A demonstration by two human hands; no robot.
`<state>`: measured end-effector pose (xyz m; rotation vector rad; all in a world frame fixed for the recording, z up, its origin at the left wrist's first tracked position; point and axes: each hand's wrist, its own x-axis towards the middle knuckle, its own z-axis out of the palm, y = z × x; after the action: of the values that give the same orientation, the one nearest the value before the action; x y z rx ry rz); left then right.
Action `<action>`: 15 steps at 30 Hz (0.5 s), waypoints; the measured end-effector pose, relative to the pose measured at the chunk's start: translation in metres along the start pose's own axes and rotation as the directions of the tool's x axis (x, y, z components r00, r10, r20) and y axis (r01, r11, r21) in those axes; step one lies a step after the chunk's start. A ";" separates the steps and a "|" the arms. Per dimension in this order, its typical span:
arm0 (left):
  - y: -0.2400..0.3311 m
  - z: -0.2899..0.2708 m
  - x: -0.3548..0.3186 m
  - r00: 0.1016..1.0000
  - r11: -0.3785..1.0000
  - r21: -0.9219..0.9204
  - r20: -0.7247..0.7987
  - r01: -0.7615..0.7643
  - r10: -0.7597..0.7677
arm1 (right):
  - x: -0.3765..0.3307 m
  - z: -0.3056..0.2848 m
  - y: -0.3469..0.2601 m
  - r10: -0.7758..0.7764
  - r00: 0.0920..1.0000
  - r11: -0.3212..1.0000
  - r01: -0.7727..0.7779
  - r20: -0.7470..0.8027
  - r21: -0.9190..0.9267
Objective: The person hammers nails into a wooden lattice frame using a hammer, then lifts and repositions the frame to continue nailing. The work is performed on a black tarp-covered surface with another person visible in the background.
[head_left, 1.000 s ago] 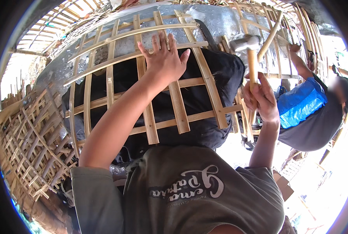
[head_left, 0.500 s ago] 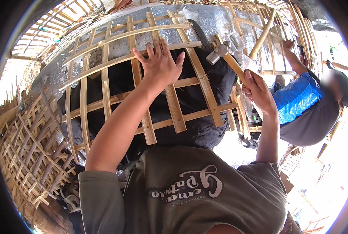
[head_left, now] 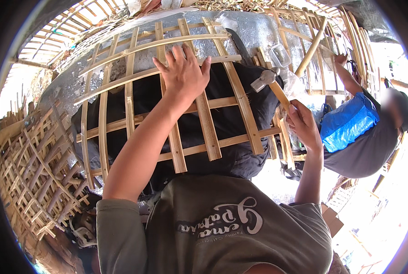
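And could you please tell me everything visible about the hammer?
The hammer has a light-brown, wooden-looking handle and a silvery, metallic-looking head. The right hand grips the handle; the hammer slants toward the picture's upper left, its head right of the slatted frame's end slat. Whether that head touches anything is unclear.

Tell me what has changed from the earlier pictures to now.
The wooden-handled hammer in the right hand has tipped leftward since the first picture, its head now closer to the bamboo lattice. Nothing was taken hold of or let go. The left hand stays spread on the lattice.
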<state>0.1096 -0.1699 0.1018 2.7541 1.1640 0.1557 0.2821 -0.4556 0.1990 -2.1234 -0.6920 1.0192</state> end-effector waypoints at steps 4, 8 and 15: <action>-0.012 0.005 0.010 0.999 0.999 0.012 0.025 0.034 -0.034 | -0.004 0.002 -0.002 -0.011 1.000 0.990 0.010 0.009 0.141; -0.018 0.003 0.014 0.988 0.998 -0.022 0.144 0.059 -0.055 | -0.005 0.003 -0.005 -0.004 1.000 0.990 0.004 0.000 0.143; -0.023 -0.002 0.021 0.964 0.973 -0.187 0.250 0.139 -0.090 | -0.010 0.007 0.001 -0.005 1.000 0.982 0.005 0.003 0.190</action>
<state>0.1073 -0.1386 0.1006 2.4406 1.1675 -0.0677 0.2707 -0.4606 0.1993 -1.9540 -0.5770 1.0435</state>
